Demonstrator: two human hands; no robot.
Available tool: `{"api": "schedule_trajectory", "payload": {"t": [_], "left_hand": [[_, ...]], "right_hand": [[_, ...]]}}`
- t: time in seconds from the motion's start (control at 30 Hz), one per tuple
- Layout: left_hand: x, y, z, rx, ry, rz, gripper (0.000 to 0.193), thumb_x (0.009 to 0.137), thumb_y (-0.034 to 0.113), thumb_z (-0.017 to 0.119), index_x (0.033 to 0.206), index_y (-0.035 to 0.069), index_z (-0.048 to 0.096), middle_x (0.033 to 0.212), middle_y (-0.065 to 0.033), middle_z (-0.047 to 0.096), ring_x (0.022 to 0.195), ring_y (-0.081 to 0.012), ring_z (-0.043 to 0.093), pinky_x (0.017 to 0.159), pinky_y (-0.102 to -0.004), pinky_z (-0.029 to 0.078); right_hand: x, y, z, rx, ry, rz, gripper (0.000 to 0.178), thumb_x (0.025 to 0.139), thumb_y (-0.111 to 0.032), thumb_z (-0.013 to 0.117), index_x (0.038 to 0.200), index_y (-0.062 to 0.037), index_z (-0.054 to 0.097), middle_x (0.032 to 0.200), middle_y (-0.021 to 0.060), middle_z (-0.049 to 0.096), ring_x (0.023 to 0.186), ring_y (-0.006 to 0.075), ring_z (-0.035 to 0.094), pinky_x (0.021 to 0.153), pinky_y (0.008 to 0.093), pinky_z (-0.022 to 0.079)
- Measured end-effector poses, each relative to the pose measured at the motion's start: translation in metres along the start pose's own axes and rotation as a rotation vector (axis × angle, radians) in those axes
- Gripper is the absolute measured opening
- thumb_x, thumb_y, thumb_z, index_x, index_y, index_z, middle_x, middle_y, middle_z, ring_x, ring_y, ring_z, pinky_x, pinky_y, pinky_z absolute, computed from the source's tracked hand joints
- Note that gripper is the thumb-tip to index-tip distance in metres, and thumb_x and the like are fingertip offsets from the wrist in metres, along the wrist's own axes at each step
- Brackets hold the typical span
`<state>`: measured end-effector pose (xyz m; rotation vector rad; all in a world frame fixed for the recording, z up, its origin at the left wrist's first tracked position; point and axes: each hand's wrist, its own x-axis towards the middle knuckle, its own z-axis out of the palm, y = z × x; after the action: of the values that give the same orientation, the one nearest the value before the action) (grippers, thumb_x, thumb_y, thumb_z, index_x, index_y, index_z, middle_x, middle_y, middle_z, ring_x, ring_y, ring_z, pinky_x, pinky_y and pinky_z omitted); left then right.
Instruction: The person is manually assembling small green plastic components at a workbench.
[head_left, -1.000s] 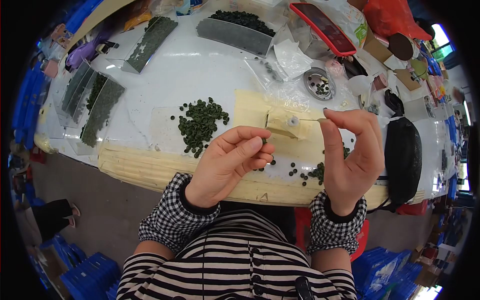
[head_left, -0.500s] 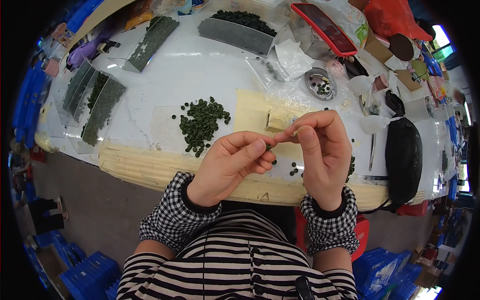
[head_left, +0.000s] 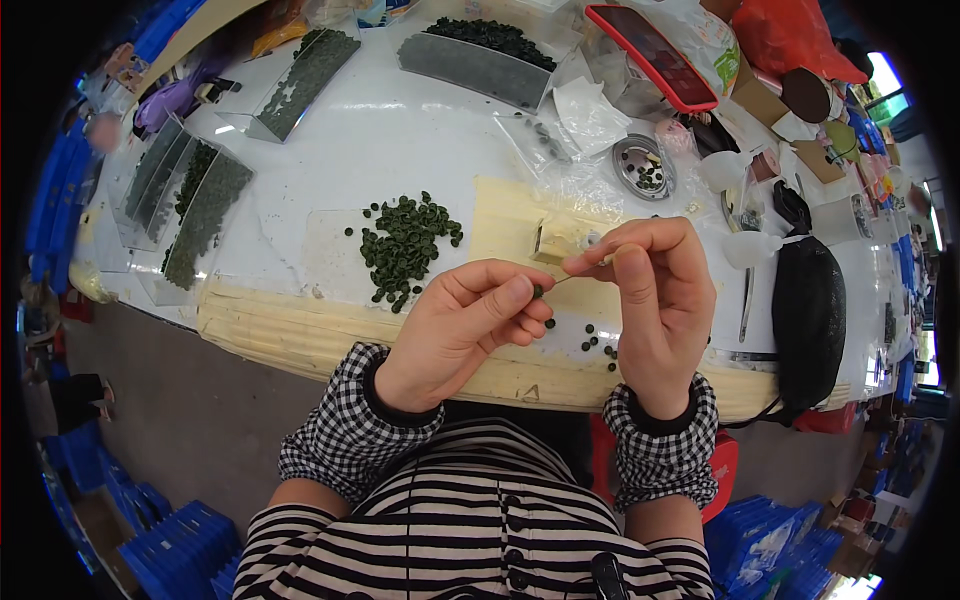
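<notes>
My left hand (head_left: 462,325) is closed above the front of the table, thumb and forefinger pinching a small dark green round piece (head_left: 539,292). Close by on its right, my right hand (head_left: 662,315) is also closed, its thumb and forefinger pressed together on a thin, needle-like thing (head_left: 561,279) that points at the green piece. Its exact kind is too small to make out. Left of my hands lies a loose pile of green round pieces (head_left: 405,240). Several more are scattered in front, between the hands. Behind my fingers stands a small pale yellow block (head_left: 562,238).
Clear bins of green pieces stand at the back (head_left: 475,72) and left (head_left: 305,85). At the right are a round metal dish (head_left: 643,167), a phone in a red case (head_left: 655,58), tweezers (head_left: 746,300) and a black pouch (head_left: 808,320). Yellow padding (head_left: 290,340) lines the front edge.
My right hand has shifted slightly right, away from the left fingers, so the thin thing now shows between them. The left hand stays nearly still, still pinching the green piece.
</notes>
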<state>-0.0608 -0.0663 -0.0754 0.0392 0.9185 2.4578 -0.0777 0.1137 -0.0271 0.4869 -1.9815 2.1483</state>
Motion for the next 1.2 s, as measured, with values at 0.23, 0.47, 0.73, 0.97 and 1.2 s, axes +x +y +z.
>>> {"api": "schedule_trajectory", "payload": {"t": [0.23,0.47,0.73,0.97,1.2], "left_hand": [[-0.002,0.002,0.002,0.016,0.022,0.028,0.023,0.099,0.015,0.056,0.115,0.000,0.062,0.096,-0.0076,0.069,0.085,-0.0115,0.066,0.077,-0.0224,0.055],[-0.004,0.002,0.002,-0.004,0.037,0.077,0.023,0.098,0.012,0.056,0.117,-0.001,0.061,0.100,-0.0097,0.069,0.088,-0.0128,0.067,0.079,-0.0229,0.055],[-0.016,0.005,-0.005,0.047,0.064,0.123,0.024,0.097,0.009,0.057,0.119,-0.001,0.060,0.103,-0.0116,0.069,0.091,-0.0140,0.068,0.082,-0.0239,0.056],[-0.017,0.000,-0.004,-0.001,0.040,0.109,0.024,0.097,0.007,0.057,0.119,0.000,0.060,0.104,-0.0113,0.068,0.092,-0.0134,0.067,0.082,-0.0234,0.056],[-0.019,0.001,-0.005,-0.029,0.036,0.076,0.022,0.097,0.007,0.057,0.117,0.000,0.060,0.103,-0.0110,0.068,0.092,-0.0134,0.067,0.082,-0.0233,0.055]], "right_hand": [[0.012,0.008,-0.019,-0.742,0.154,-0.332,0.009,0.085,-0.001,0.067,0.085,0.0003,0.059,0.081,0.0095,0.060,0.074,0.0235,0.061,0.067,0.0308,0.047],[0.014,0.014,-0.022,-0.990,0.044,-0.355,0.012,0.081,-0.002,0.069,0.090,-0.0007,0.061,0.084,0.0105,0.061,0.078,0.0283,0.058,0.069,0.0360,0.046],[-0.027,-0.011,-0.038,-1.060,-0.107,-0.122,0.014,0.078,-0.005,0.071,0.091,-0.0024,0.067,0.079,0.0078,0.060,0.074,0.0262,0.056,0.068,0.0365,0.046],[-0.039,0.002,-0.043,-1.200,-0.390,-0.232,0.020,0.069,-0.002,0.067,0.089,-0.0036,0.068,0.079,0.0051,0.059,0.076,0.0225,0.057,0.068,0.0341,0.047],[-0.041,0.006,-0.047,-1.237,-0.400,-0.273,0.019,0.071,-0.004,0.067,0.090,-0.0029,0.064,0.081,0.0064,0.058,0.076,0.0220,0.056,0.068,0.0334,0.046]]}}
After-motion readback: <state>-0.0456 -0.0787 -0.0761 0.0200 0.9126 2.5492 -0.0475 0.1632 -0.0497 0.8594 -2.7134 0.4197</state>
